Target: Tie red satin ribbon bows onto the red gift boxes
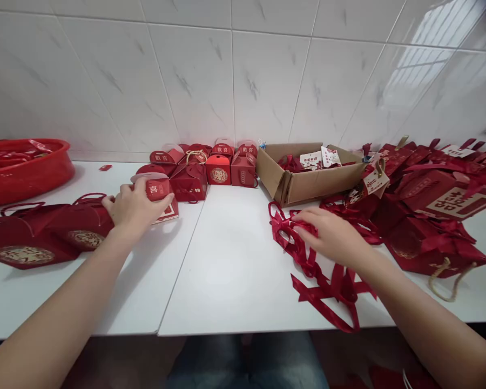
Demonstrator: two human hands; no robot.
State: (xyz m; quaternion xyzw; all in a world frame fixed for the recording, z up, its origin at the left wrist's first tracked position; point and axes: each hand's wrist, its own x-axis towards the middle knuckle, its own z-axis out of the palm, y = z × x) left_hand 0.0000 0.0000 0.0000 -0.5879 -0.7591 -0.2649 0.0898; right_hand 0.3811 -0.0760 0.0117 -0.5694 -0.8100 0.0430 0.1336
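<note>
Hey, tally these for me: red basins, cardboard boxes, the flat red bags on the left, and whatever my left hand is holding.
Red plastic basin: 1
Brown cardboard box: 1
Flat red paper bags with gold emblems: 2
Small red gift box gripped by the left hand: 1
Total: 5

Reaching forward with both bare arms, gripping with the curled fingers of the left hand (135,208), resting palm-down with the loosely spread right hand (332,235).

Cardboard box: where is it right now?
In the head view the cardboard box sits right of centre on the white table, between the small red boxes and the pile of red bags.
</note>
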